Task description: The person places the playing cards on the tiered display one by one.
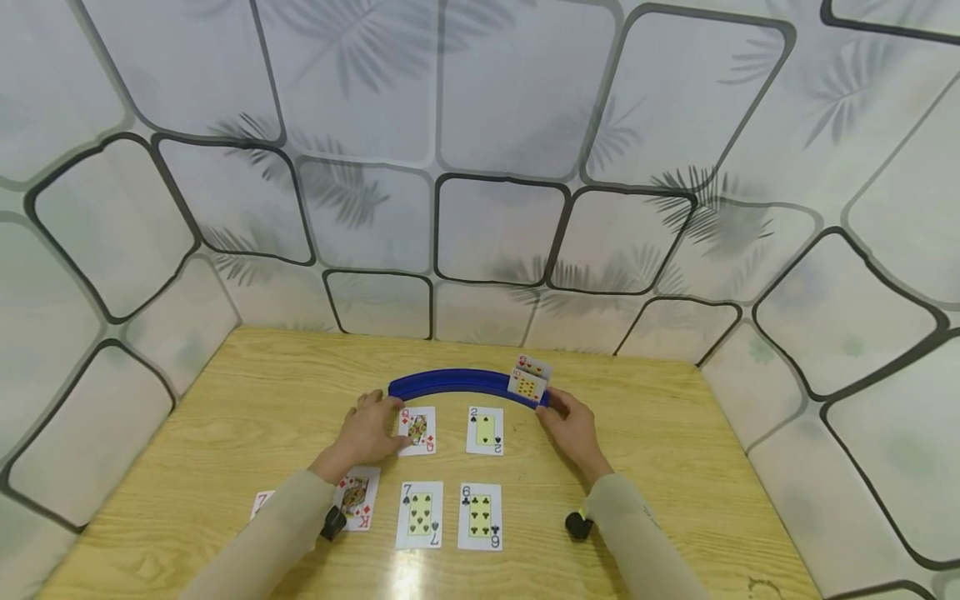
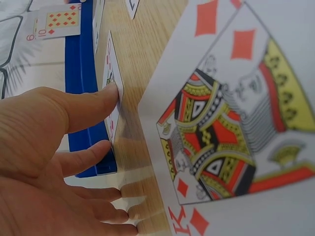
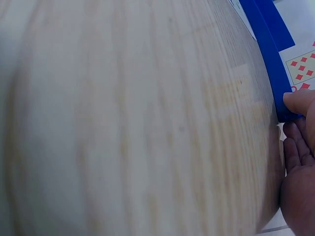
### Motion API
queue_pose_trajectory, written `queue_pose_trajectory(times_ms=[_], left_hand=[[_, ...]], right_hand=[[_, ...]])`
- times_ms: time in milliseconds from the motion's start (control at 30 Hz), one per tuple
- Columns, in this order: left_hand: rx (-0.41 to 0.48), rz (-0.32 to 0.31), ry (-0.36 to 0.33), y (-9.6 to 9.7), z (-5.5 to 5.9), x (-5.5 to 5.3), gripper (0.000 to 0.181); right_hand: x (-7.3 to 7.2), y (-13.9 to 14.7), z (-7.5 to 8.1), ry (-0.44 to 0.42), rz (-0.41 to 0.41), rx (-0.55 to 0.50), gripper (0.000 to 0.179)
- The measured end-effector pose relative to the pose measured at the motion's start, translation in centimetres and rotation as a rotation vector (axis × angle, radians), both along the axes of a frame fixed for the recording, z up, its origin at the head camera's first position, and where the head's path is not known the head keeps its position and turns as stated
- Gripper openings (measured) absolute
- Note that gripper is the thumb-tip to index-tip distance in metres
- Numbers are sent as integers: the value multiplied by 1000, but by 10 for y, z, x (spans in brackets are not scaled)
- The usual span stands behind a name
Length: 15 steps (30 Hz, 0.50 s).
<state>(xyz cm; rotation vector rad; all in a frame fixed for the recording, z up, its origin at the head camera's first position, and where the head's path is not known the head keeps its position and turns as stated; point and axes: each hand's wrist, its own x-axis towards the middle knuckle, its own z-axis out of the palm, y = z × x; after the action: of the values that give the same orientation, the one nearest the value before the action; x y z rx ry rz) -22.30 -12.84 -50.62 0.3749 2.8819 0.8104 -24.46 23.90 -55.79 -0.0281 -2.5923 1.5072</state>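
Note:
A curved blue card holder (image 1: 450, 381) lies across the table. Its right end stands between the thumb and fingers of my right hand (image 1: 573, 427), which pinches it. In its right part lean the ten of diamonds (image 1: 527, 385) and, behind that, a partly covered red card (image 1: 534, 365). My left hand (image 1: 369, 429) rests by the holder's left end with fingers fairly straight, and its thumb touches the queen of diamonds (image 1: 422, 425). The index fingertip is by the card's edge and the holder's end in the left wrist view. Right of the queen lies the two of spades (image 1: 485, 432).
Nearer me lie the seven of spades (image 1: 420, 517) and six of clubs (image 1: 480, 518). The king of diamonds (image 1: 360, 497) and another card (image 1: 261, 502) are partly under my left forearm. A patterned wall (image 1: 480, 233) encloses the table's (image 1: 660, 467) far side.

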Motion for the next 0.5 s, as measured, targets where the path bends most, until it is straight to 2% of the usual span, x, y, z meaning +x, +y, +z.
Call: queue_pose_trajectory(times_ms=[333, 500], left_hand=[[-1, -22, 2, 0, 0, 1, 68], [14, -25, 9, 0, 1, 2, 66]], right_hand=[[1, 0, 0, -5, 0, 3, 50], [0, -1, 0, -7, -1, -6, 50]])
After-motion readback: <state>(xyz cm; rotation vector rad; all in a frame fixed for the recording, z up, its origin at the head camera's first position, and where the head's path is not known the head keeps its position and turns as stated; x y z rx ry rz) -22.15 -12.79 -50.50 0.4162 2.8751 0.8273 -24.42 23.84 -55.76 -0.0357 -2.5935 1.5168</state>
